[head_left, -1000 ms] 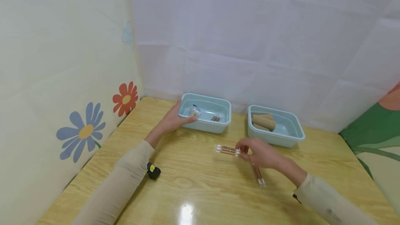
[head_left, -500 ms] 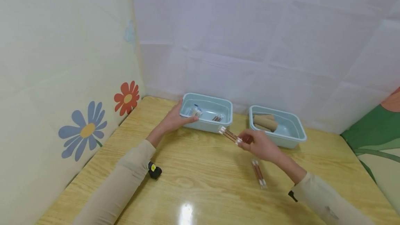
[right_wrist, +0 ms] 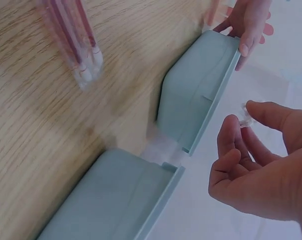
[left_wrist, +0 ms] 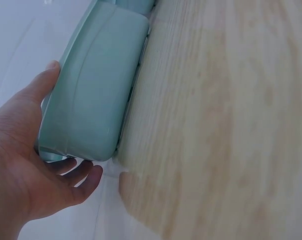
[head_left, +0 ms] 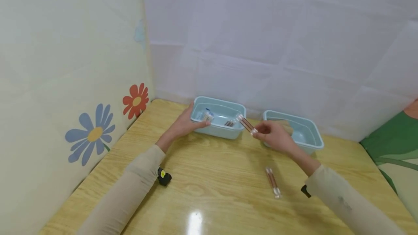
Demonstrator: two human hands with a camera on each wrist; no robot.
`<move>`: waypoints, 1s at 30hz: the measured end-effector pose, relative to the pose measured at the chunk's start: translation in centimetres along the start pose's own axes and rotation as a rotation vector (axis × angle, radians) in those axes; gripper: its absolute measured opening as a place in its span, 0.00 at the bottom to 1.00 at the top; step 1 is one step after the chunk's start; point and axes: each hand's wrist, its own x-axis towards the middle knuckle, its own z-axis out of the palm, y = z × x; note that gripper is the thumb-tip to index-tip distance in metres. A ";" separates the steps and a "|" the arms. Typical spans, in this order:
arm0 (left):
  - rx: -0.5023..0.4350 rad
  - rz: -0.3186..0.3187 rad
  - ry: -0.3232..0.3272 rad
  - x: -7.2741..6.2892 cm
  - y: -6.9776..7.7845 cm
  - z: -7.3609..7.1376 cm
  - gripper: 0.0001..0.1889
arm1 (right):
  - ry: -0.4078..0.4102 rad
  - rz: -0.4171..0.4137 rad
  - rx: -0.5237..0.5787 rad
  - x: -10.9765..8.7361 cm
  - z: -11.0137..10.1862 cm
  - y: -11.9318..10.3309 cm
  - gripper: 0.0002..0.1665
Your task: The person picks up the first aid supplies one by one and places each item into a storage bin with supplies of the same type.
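Observation:
My left hand (head_left: 184,123) grips the end of the left light-blue plastic bin (head_left: 218,131), thumb over its front rim. In the left wrist view, fingers curl at the bin's end. My right hand (head_left: 277,136) pinches one end of a clear packet of brown-stemmed cotton swabs (head_left: 247,124), tilted up beside that bin's right front corner. Only the packet's pinched end (right_wrist: 246,118) shows in the right wrist view. Inside the left bin lie a packet of pale sticks (head_left: 207,116) and several brown-stemmed swabs (head_left: 230,123). Another swab packet (head_left: 273,182) lies on the table.
A second light-blue bin (head_left: 307,120) stands to the right, with tan rolls (head_left: 286,125) partly hidden behind my right hand. White cloth (head_left: 241,39) hangs behind the wooden table (head_left: 209,177). A black device (head_left: 164,177) is at my left sleeve.
My right hand has lifted the swab packet up and away from me, toward the left bin's right corner, and the packet has tilted upward. My left hand stays on the bin.

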 end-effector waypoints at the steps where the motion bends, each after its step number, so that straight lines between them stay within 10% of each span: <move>1: -0.001 0.001 -0.001 0.1 -0.1 0.0 0.52 | -0.009 0.026 0.023 0.3 0.0 -0.1 0.17; 30: -0.052 0.028 0.005 0.3 -0.3 0.2 0.51 | -0.027 0.375 0.384 7.5 2.3 -0.5 0.24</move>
